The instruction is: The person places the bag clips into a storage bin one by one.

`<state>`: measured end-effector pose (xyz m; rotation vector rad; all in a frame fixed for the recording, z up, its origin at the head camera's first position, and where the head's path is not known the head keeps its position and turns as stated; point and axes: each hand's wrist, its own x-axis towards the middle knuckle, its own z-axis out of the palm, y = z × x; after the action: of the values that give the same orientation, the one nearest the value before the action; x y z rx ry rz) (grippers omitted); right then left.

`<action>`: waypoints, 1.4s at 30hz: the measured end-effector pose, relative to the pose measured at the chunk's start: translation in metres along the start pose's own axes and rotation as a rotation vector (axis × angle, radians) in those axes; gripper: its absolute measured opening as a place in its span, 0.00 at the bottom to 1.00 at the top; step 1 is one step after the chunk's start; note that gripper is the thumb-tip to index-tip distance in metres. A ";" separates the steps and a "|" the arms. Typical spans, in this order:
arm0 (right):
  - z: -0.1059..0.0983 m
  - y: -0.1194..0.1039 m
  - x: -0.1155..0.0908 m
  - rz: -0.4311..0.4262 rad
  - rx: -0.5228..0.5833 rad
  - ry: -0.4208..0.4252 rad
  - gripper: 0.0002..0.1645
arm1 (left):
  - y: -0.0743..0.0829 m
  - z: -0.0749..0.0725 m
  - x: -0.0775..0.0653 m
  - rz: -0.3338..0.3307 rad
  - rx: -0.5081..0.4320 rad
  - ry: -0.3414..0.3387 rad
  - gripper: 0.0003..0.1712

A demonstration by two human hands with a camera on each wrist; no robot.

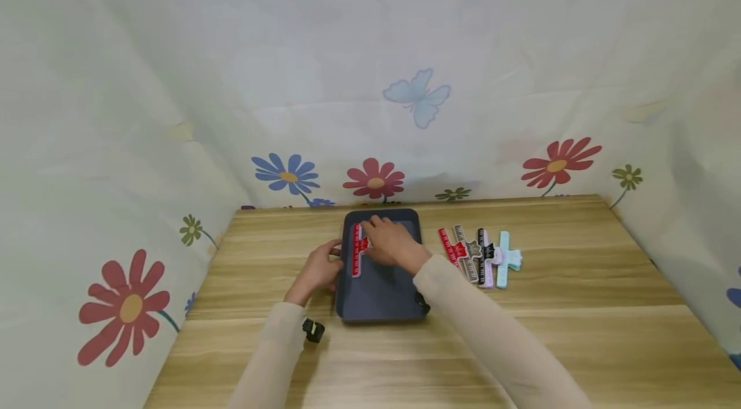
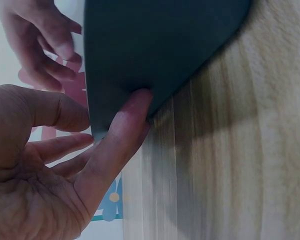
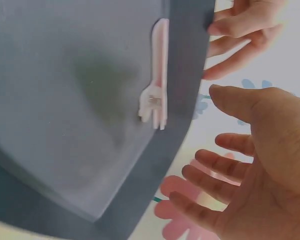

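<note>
A red ruler clip (image 1: 357, 251) lies lengthwise along the left side of a dark grey tray (image 1: 376, 303). The clip (image 3: 160, 75) looks pale in the right wrist view, lying inside the tray's wall. My right hand (image 1: 390, 242) is over the tray's upper part, next to the clip; its fingers (image 3: 215, 185) are spread and hold nothing. At the tray's left side, my left hand (image 1: 317, 271) touches the edge with its fingertips. In the left wrist view, one fairly straight finger (image 2: 117, 132) presses against the tray's outer wall.
Right of the tray, several similar clips lie side by side on the wooden table (image 1: 579, 306): a red one (image 1: 446, 243), a grey one (image 1: 473, 267), a black one (image 1: 481, 261), a lilac one (image 1: 489, 274) and a light blue one (image 1: 503, 261). A flowered cloth (image 1: 324, 107) stands behind.
</note>
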<state>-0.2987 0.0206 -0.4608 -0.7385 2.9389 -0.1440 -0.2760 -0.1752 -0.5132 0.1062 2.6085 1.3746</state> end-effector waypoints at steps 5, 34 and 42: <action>-0.009 -0.003 -0.018 -0.033 0.022 0.082 0.41 | -0.001 0.000 -0.003 0.001 -0.004 0.013 0.36; -0.024 0.085 -0.090 0.020 0.128 0.292 0.37 | 0.002 0.002 -0.004 -0.007 0.019 0.049 0.34; -0.009 0.113 -0.098 0.025 0.094 0.256 0.37 | 0.003 0.003 -0.005 -0.002 0.016 0.038 0.34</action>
<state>-0.2668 0.1666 -0.4573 -0.7179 3.1522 -0.4000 -0.2708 -0.1715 -0.5116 0.0807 2.6502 1.3677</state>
